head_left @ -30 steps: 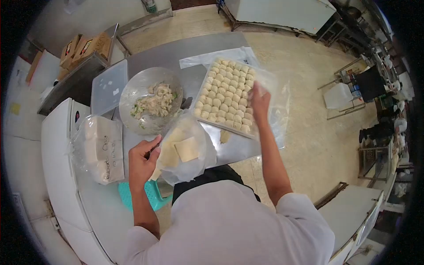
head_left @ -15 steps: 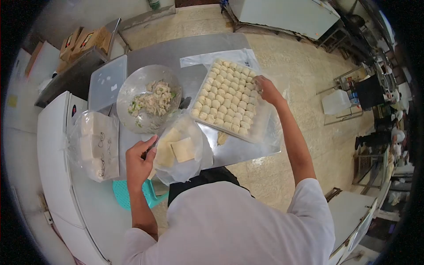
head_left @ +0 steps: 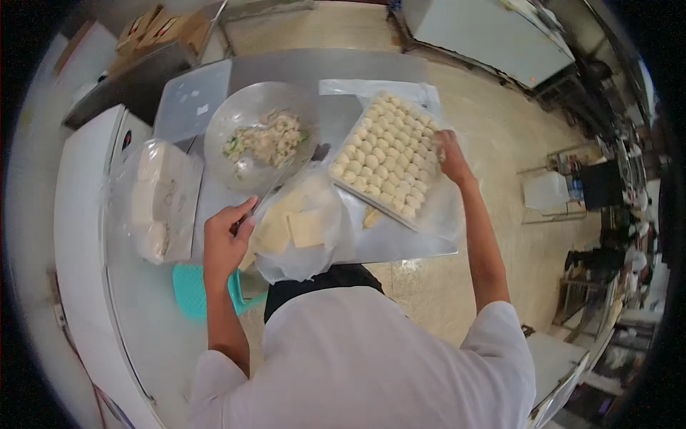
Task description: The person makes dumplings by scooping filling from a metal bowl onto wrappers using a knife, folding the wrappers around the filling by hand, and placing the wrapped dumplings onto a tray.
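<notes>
My left hand (head_left: 227,232) is closed around a slim utensil with a dark handle, whose thin end points toward the bowl and is hard to make out. Beside it, square dough wrappers (head_left: 307,229) lie in a clear plastic bag (head_left: 325,193). A clear bowl (head_left: 221,111) behind them holds pale minced filling (head_left: 275,139) with green bits. Rows of round white dumplings (head_left: 386,150) fill most of a tray (head_left: 371,196) on the right. At the tray's right edge, my right hand (head_left: 455,159) has its fingers curled on a dumpling, partly hidden by them.
The steel table (head_left: 279,64) carries a clear lid (head_left: 193,100) and a plastic bag of white packs (head_left: 153,204) on the left. A turquoise stool (head_left: 189,289) stands below. White freezers (head_left: 82,214) flank the table's left and far sides. Cardboard boxes (head_left: 168,32) sit farther back.
The view has shifted, so the table and its contents appear farther right and higher. My right hand stays at the tray's right edge, slightly lower along it. My left hand keeps its grip on the utensil.
</notes>
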Tool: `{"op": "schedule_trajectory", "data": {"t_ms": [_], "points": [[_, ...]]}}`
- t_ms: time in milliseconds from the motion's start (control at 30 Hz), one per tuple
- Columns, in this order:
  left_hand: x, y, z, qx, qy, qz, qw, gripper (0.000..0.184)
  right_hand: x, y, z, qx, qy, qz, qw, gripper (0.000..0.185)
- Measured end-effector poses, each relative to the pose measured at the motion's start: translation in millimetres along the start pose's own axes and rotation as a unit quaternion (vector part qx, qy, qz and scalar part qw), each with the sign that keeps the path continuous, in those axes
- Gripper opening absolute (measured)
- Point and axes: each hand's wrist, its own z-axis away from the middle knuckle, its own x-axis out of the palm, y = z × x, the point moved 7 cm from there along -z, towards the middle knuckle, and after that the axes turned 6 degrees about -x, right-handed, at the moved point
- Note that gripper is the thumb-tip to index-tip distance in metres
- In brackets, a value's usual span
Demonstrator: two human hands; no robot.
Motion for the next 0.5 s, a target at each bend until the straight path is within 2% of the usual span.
{"op": "schedule_trajectory", "data": {"t_ms": [67, 100, 167, 233, 267, 300, 333, 367, 433, 500], "points": [[-8.9, -11.1, 1.7, -0.023, 0.017, 0.011, 1.0, 0.041, -9.0, -20.9, -3.9, -0.026, 0.012, 0.081, 0.996, 0.059], [-11.8, -16.9, 2.4, -0.019, 0.021, 0.009, 1.0, 0.041, -4.0, -48.2, -11.9, -0.045, -0.002, 0.066, 0.997, 0.059], [-16.9, -35.9, 7.4, -0.04, 0.038, 0.002, 0.998, 0.041, -0.5, -102.3, -14.8, -0.001, 0.048, 0.042, 0.998, 0.052], [-16.0, -45.2, 7.1, -0.022, 0.034, 0.001, 0.999, 0.042, 51.9, -157.8, -7.0, 0.02, -0.007, -0.169, 0.985, 0.043], [-17.4, -48.0, 8.4, -0.03, 0.039, 0.0, 0.999, 0.042, 99.4, -173.1, 10.0, 0.015, -0.042, -0.12, 0.992, 0.039], [-15.8, -51.7, 9.2, -0.049, 0.029, 0.002, 0.998, 0.042, 129.4, -221.3, 13.4, 0.036, -0.194, -0.255, 0.947, 0.04], [-14.6, -55.6, 9.9, -0.065, 0.02, 0.005, 0.998, 0.042, 167.5, -248.1, 24.5, -0.081, -0.204, -0.201, 0.955, 0.039], [-14.9, -59.3, 11.2, -0.069, 0.022, 0.006, 0.997, 0.042, 182.1, -285.2, 26.6, -0.116, -0.226, -0.157, 0.954, 0.034], [-18.9, -65.0, 14.4, -0.052, 0.038, 0.022, 0.998, 0.042, 211.1, -301.9, 33.3, -0.139, -0.194, -0.143, 0.961, 0.027], [-25.6, -66.6, 18.2, -0.066, 0.04, 0.007, 0.997, 0.042, 242.2, -292.5, 36.3, -0.114, -0.272, -0.051, 0.954, 0.022]]}}
